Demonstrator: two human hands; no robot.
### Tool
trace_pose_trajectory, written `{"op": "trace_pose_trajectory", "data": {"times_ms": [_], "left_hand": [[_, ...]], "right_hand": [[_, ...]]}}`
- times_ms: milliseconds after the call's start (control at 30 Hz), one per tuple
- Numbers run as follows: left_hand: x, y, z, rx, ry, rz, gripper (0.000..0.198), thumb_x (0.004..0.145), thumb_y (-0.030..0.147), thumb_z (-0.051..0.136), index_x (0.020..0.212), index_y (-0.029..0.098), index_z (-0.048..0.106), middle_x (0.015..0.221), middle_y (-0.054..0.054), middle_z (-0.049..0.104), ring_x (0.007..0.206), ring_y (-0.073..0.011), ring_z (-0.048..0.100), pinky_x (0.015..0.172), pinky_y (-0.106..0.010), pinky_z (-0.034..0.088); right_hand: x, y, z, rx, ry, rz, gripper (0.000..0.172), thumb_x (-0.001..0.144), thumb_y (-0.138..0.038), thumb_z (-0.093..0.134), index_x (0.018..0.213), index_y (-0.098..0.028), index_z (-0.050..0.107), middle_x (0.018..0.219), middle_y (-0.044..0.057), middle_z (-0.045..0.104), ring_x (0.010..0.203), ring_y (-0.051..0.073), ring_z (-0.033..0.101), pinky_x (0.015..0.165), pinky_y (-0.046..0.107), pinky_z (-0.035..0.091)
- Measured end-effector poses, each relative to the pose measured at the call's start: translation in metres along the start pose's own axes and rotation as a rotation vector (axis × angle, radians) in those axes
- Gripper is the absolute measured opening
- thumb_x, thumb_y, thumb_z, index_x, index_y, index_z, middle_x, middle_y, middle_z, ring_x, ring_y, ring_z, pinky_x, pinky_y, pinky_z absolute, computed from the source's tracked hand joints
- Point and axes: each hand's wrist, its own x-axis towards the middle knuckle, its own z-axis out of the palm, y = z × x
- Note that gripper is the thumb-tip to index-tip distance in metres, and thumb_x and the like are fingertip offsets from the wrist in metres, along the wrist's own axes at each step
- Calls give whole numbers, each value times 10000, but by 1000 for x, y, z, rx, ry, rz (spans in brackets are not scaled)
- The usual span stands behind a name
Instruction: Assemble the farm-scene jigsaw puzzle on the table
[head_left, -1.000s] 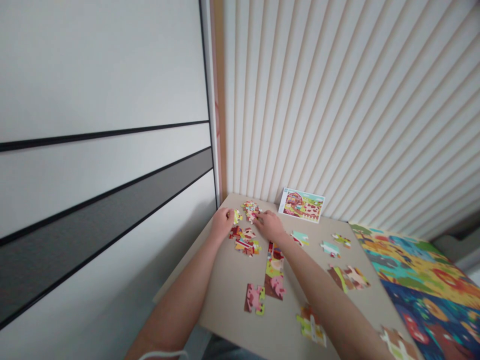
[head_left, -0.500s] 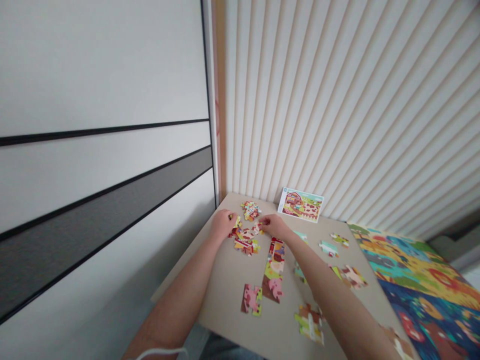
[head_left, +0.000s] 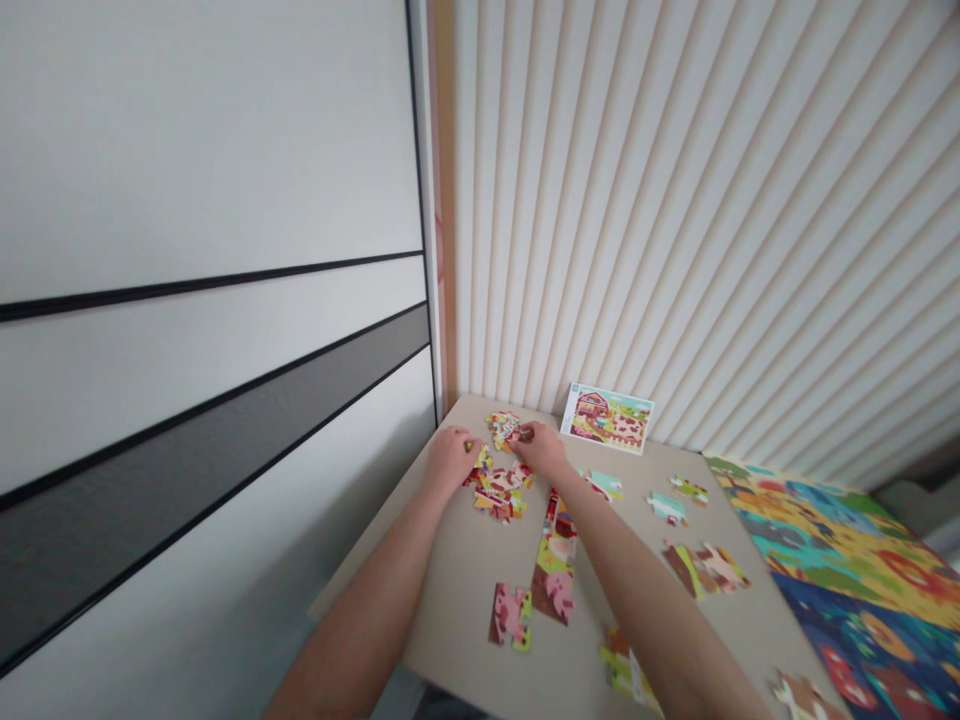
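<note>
On the tan table [head_left: 450,610], nearest, a multicolour jigsaw pc [head_left: 626,675] lies at near R, w/ another pc [head_left: 802,698] at the table's R edge, beside a bright patterned mat [head_left: 840,550]. Farther in, a pig pc pair [head_left: 510,615] is set just L of a long joined strip of pcs [head_left: 555,560]. The L hand [head_left: 452,460] is held w/ fingers curled down at a small yellow-green pc [head_left: 480,460]; whether it is pinched cannot be told. The R hand [head_left: 541,448] is placed w/ fingertips [head_left: 525,433] pressed together at a small far cluster of pcs [head_left: 504,430], seemingly pinching a pc there. A joined clump of pcs [head_left: 499,492] is between the hands, on the near side. Loose pcs [head_left: 666,508] and a pcs group [head_left: 703,568] are spread to the R. Farthest, a barn picture card [head_left: 606,418] is at the table's far edge, against a ribbed wall [head_left: 712,200]. Some pcs are joined, but many are left apart; no full picture is assembled.
</note>
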Motion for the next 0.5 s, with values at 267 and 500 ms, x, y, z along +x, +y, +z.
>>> {"op": "trace_pose_trajectory", "data": {"times_ms": [267,500], "left_hand": [[0,4,1,-8,2,-29,189,868,317,628,748,189,698,997,-117,688,990,-251,620,941,-367,442],[-1,8,-2,44,-16,-46,176,864,293,634,994,197,703,1054,-108,689,1035,-269,616,940,-370,448]], "right_hand": [[1,20,-23,402,51,126,393,836,-425,684,1117,-156,624,906,102,739,742,191,660,620,274,471],[-4,11,-22,136,-113,-129,367,811,-488,706,995,-174,745,821,47,726,754,190,637,646,265,425]]}}
